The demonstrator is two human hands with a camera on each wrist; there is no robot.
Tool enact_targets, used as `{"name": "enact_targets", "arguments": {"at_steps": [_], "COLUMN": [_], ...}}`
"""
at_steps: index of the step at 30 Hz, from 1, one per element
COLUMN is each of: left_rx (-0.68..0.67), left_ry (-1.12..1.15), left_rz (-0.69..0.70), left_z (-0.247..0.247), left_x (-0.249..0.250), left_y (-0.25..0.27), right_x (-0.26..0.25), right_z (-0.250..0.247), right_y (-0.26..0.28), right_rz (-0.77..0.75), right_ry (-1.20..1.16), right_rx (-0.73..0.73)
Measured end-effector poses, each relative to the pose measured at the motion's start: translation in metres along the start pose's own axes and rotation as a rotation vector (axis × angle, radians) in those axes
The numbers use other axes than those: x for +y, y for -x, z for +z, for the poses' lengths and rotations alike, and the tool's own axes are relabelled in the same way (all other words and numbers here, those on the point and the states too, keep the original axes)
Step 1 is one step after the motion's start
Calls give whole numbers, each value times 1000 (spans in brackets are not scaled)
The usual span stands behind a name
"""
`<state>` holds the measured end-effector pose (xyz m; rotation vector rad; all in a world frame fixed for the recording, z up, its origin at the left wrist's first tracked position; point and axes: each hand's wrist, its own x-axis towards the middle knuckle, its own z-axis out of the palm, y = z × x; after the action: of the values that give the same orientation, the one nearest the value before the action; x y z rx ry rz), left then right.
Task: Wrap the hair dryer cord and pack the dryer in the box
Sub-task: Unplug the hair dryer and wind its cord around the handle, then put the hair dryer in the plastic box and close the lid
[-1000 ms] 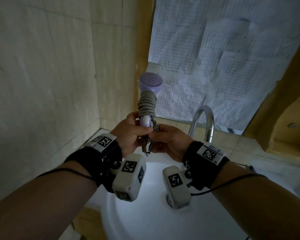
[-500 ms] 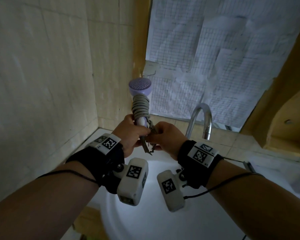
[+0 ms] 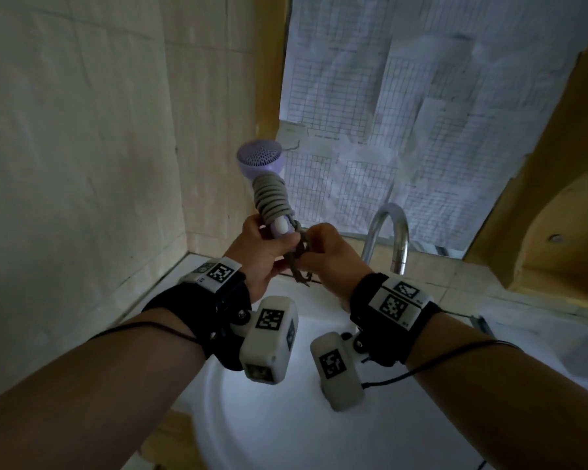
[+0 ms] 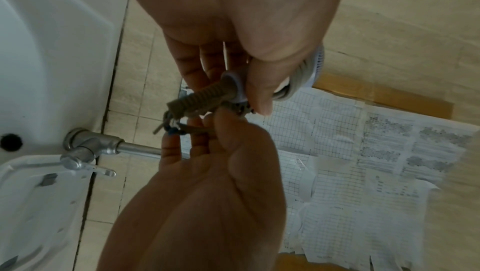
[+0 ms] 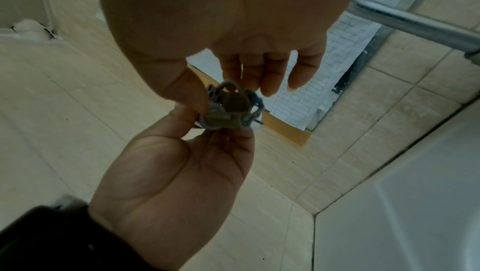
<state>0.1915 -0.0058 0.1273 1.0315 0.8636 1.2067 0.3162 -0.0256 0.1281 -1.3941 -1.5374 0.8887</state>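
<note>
1. Sink basin [image 3: 252,418], lower centre: white, beneath both wrists.
2. Left hand [image 3: 258,252] grips the hair dryer [image 3: 260,161] handle at centre frame; right hand [image 3: 330,256] pinches the loose cord end.
3. Cord [image 3: 272,198]: coiled tightly around the handle. Judged step: securing the tail. Next: tuck it, then locate the box, not in view.
4. Faucet [image 3: 387,232], right of centre.
5. Gridded paper sheets [image 3: 421,113], upper right: writing illegible.

Dim bathroom corner with beige tiled walls [image 3: 82,147], a white sink [image 3: 286,429] under a curved chrome faucet [image 3: 392,232], and a window papered with gridded sheets [image 3: 421,113].
</note>
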Motion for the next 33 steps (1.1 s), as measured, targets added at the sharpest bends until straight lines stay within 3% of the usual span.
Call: {"name": "enact_targets", "arguments": {"at_steps": [5, 11, 18, 23, 33], "left_rx": [-16, -88, -35, -36, 27], "left_ry": [-2, -7, 63, 103, 48], "left_rz": [-47, -88, -95, -30, 114], "left_z": [8, 8, 16, 43, 109], "left_x": [-10, -7, -2, -13, -13], "left_y": [-1, -10, -22, -18, -20], "right_x": [-6, 2, 18, 22, 29], "right_z": [-1, -21, -53, -85, -186], "right_y": [-5, 3, 5, 8, 29], "right_rz": [-80, -131, -283, -405, -417], "right_ry": [266, 359, 609, 715, 867], "right_rx": [-43, 60, 135, 222, 307]}}
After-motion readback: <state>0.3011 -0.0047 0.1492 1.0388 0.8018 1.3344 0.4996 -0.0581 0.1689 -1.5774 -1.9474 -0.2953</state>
